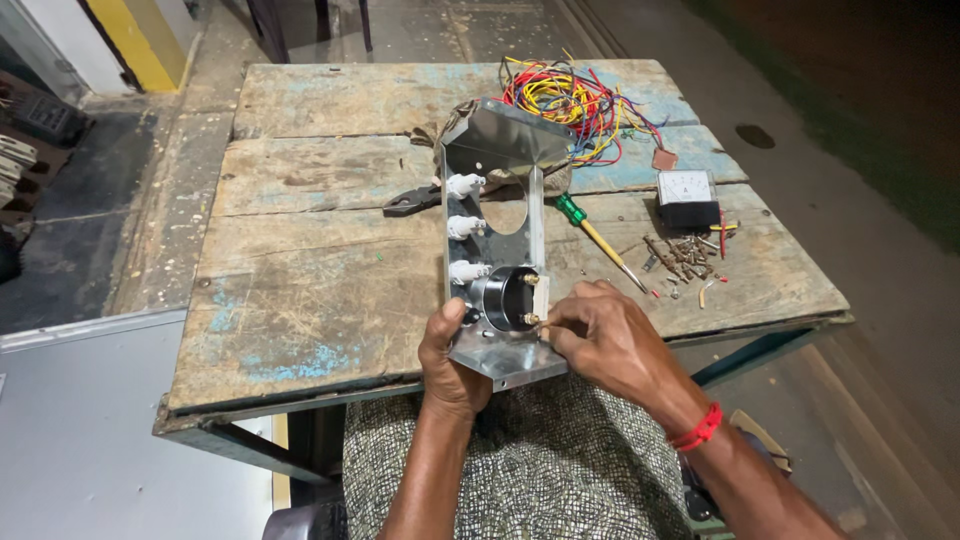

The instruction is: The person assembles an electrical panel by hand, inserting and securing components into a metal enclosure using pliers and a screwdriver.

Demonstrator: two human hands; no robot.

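Silvery metal panel, red wristband

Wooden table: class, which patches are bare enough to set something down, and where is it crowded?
Bare: the table's left half, left of the metal panel. Crowded: the right side, with wire bundle, screwdriver, meter and loose screws; pliers lie mid-table.

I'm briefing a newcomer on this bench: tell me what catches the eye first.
At centre, a shiny bent sheet-metal panel with three white fittings and a round black meter is held upright at the near edge of the worn wooden table, left hand gripping its base, right hand at a brass terminal. Behind it lies a bright tangle of red, yellow and blue wires.
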